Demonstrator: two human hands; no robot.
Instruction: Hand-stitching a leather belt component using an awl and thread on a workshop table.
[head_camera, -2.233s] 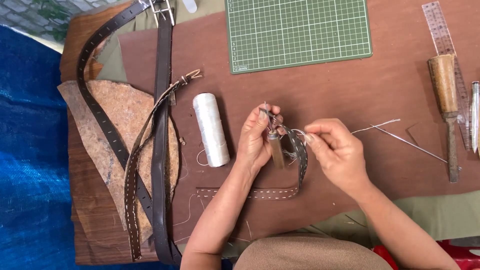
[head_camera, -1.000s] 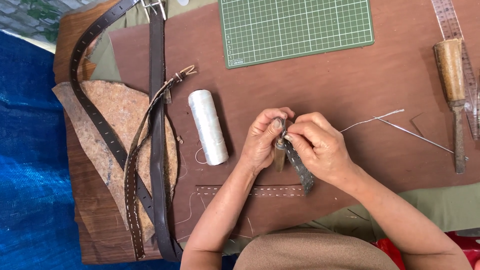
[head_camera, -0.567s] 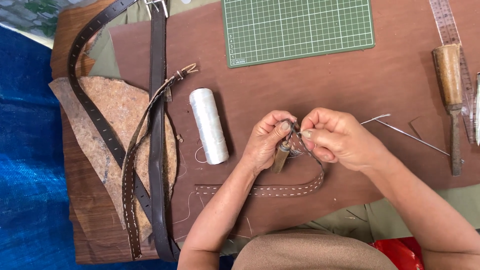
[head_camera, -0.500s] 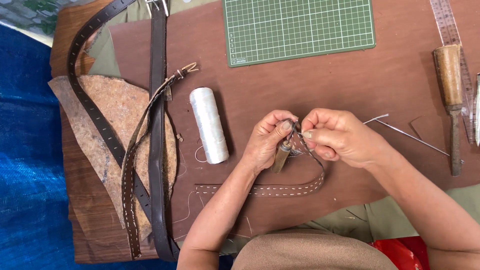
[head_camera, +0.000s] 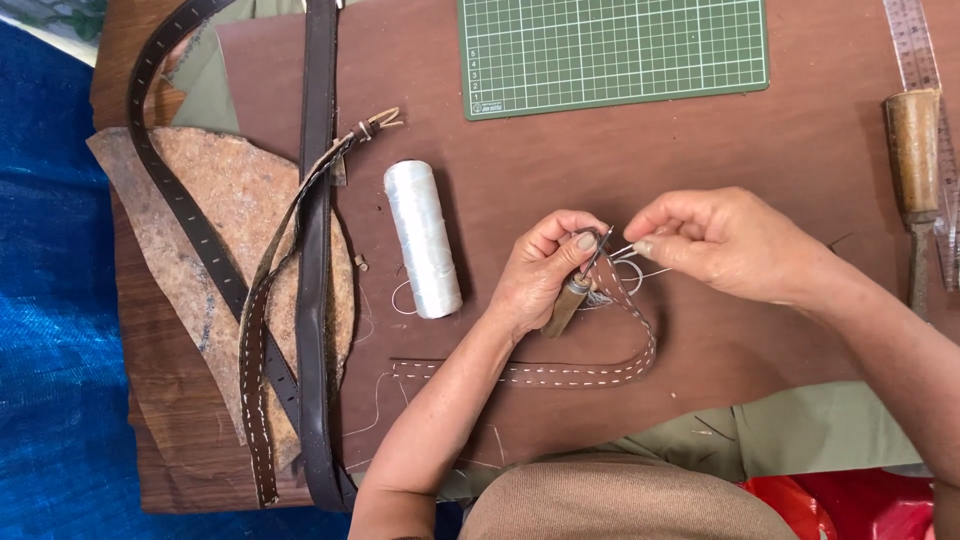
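Observation:
My left hand (head_camera: 545, 270) grips the end of a thin brown leather strap (head_camera: 560, 373) with white stitching, together with a small wooden-handled tool (head_camera: 566, 305) held against it. The strap curves from my fingers down to the right and then runs flat to the left across the brown leather sheet (head_camera: 640, 150). My right hand (head_camera: 720, 245) pinches a needle with white thread (head_camera: 625, 253) just to the right of my left thumb. A white thread spool (head_camera: 424, 240) lies to the left of my left hand.
A green cutting mat (head_camera: 612, 52) lies at the top. Dark belts (head_camera: 312, 250) and a stitched strap cross a rough leather piece (head_camera: 205, 230) at the left. A wooden-handled tool (head_camera: 914, 160) and a clear ruler (head_camera: 915, 45) lie at the right. Blue cloth (head_camera: 50, 330) covers the far left.
My right hand has drawn to the right, away from my left hand, pulling the needle and thread out of the strap end. The left hand has stayed in place.

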